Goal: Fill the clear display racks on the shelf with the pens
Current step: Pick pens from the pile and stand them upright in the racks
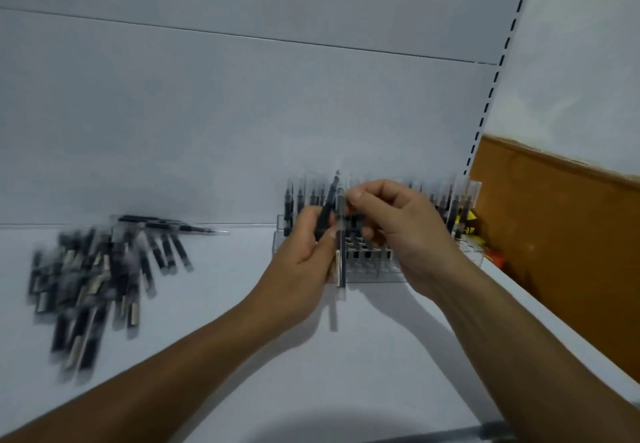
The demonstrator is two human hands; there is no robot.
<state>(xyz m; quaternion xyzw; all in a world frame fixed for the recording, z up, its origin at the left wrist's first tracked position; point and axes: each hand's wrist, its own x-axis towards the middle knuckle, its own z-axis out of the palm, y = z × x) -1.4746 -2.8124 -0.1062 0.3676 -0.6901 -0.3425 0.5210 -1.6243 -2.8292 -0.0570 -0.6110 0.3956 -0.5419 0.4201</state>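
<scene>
Stretches up from lower left with a bare forearm, left hand [301, 259] curled round a dark pen [327, 210] at centre frame. Stretches up from lower right likewise, right hand [398, 231] pinching the top of an upright pen [341, 269] between thumb and forefinger.

Clear plastic rack [367, 271]; matt white shelf [225, 269].

The left hand [303, 262] and right hand [401, 231] are holding one dark pen [327, 214] and one clear pen [341, 266], with at least one clear rack [367, 269] showing and loose pens [86, 280] blurring past counting.
</scene>
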